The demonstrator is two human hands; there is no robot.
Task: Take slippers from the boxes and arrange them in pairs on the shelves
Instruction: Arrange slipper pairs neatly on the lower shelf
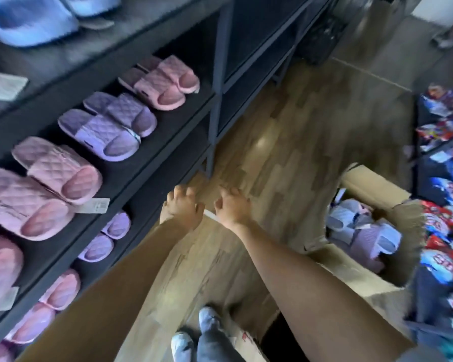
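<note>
- A shop aisle with a wood-patterned floor (285, 131); dark shelves (168, 121) run along the left, and a rack of bright printed packets (439, 226) runs along the right.
- The fingers of both hands are curled under, and the view is blurred.
- A thin white strip (211, 215) spans the small gap between the hands, one end at each.
- The left hand (183, 207) grips the strip just off the shelf's lower corner; the right hand (232, 206) grips the other end, close beside it.
- Both bare forearms reach forward over the floor.
- On the middle shelf, slippers sit in pairs: a far pink pair (165, 82), a purple pair (107, 124), then a near pink pair (45, 184) with a paper tag.
- The shelf below holds a small purple pair (105, 236) and a small pink pair (45, 304).
- A blue pair (29, 22) rests on the top shelf.
- To the right of the arms, an open cardboard box (372, 184) stands on the floor with boxed slippers (361, 231), pale blue and lilac, heaped inside.
- The person's shoes (207, 320) show at the bottom edge.
</note>
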